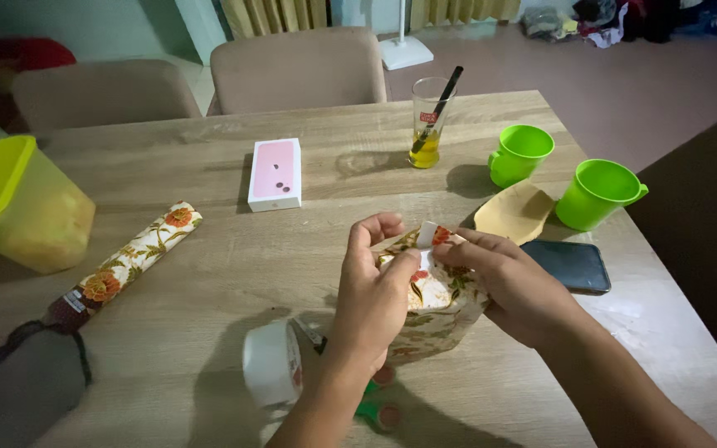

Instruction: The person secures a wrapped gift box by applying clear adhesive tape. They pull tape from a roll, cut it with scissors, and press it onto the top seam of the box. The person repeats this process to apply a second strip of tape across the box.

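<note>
Table [209, 274]: pale wood-grain, matte. Far edge runs along two padded chairs [299, 68]; right edge near phone, dark floor beyond. Widest bare stretch centre-left, betw. roll and hands.

Left hand [375, 294]: fingers curled, thumb + forefinger pinched shut on top flap of parcel [435, 303].

Right hand [512, 286]: closed round parcel's right side, fingertips pressing folded paper at top.

Parcel: bulky, soft-cornered, wrapped in cream floral paper w/ orange blooms and green leaves; sits on table near front edge, betw. both hands. What's inside: can't tell.

Tape [271, 363]: white roll, on edge, just left of left wrist.

Scissors [375, 398]: green handles, mostly hidden under left forearm.

Roll [130, 261]: same floral paper, long cylinder, lying diagonal, well left of hands.

Box [275, 172]: flat, white sides, pink lid, mid-table.

Glass [429, 124]: clear, tall, yellow liquid at bottom, dark straw leaning.

Mugs [520, 153]: two, bright green plastic, near right edge; second [597, 192] closer.

Scrap [512, 211]: tan, curved sheet betw. mugs.

Phone [570, 265]: dark, glossy, flat, just beside right hand.

Tub [18, 207]: translucent yellow, lime lid, at left edge.
</note>
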